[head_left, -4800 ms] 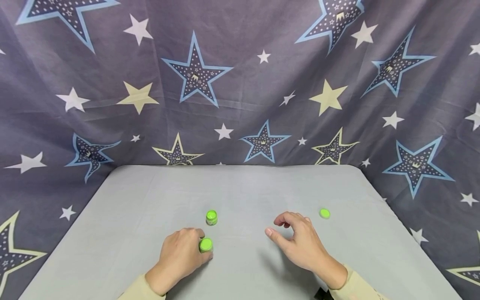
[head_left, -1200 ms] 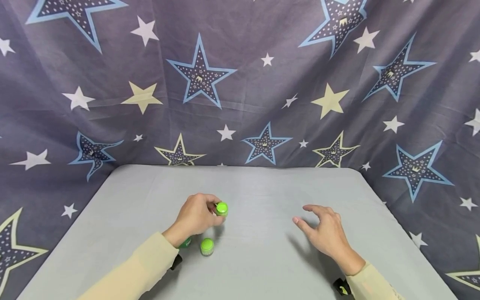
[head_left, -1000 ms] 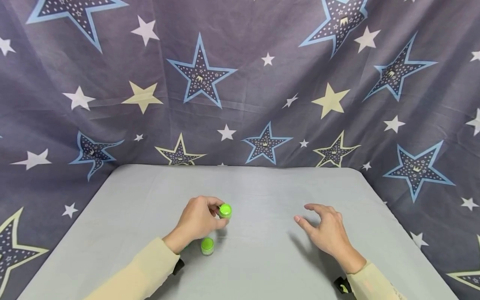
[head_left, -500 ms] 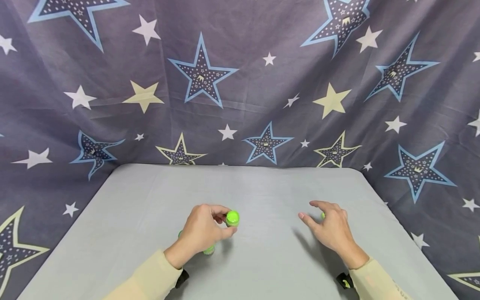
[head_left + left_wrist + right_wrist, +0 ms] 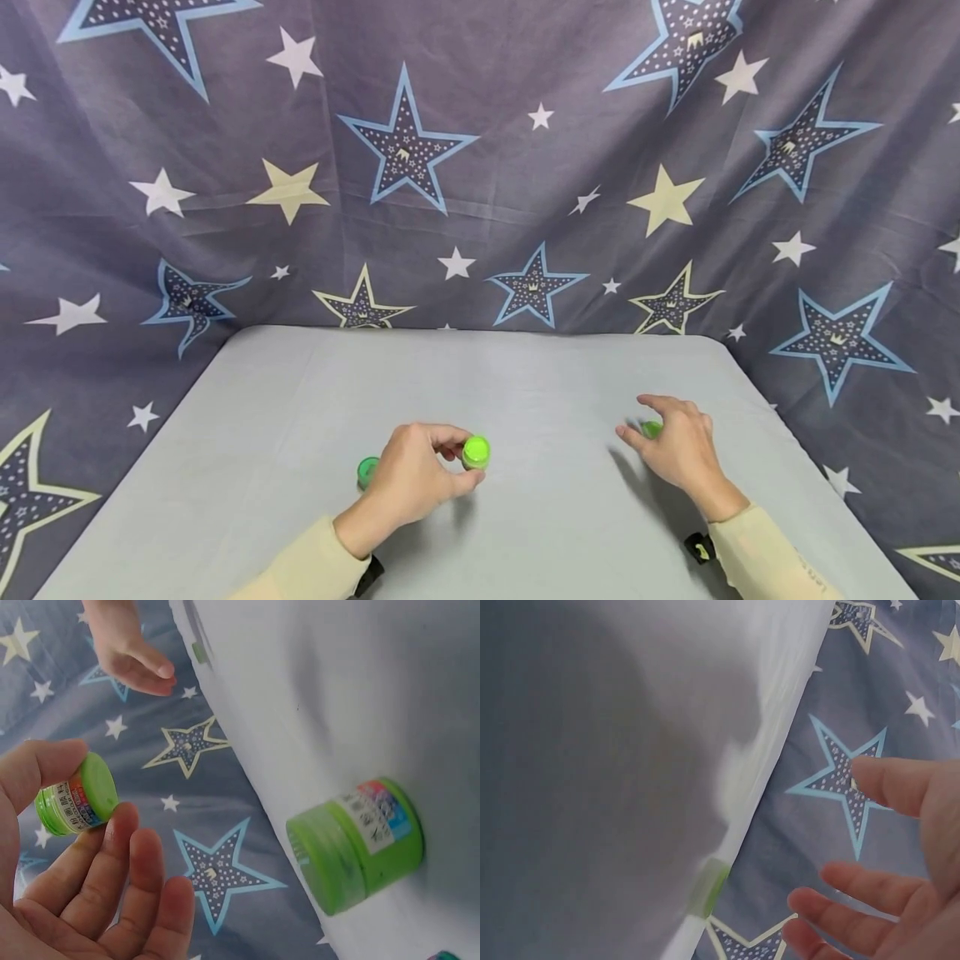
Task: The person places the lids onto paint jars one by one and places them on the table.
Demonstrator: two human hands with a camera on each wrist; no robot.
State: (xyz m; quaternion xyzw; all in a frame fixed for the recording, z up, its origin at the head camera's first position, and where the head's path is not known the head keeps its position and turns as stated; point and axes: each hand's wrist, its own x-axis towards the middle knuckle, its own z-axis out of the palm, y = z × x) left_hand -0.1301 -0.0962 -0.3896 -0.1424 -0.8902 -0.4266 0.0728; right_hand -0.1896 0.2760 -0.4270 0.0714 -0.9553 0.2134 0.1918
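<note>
The left hand pinches a round, lime-green, brightly labelled jar; the right hand hovers, spread wide.

The head view looks forward and down, well back from the far edge of the pale grey cloth-covered surface. Both wrist views, rolled sideways, face that edge too, close by the bare left hand and bare right hand. All three share the edge and the purple-grey star-printed fabric backdrop.
</note>
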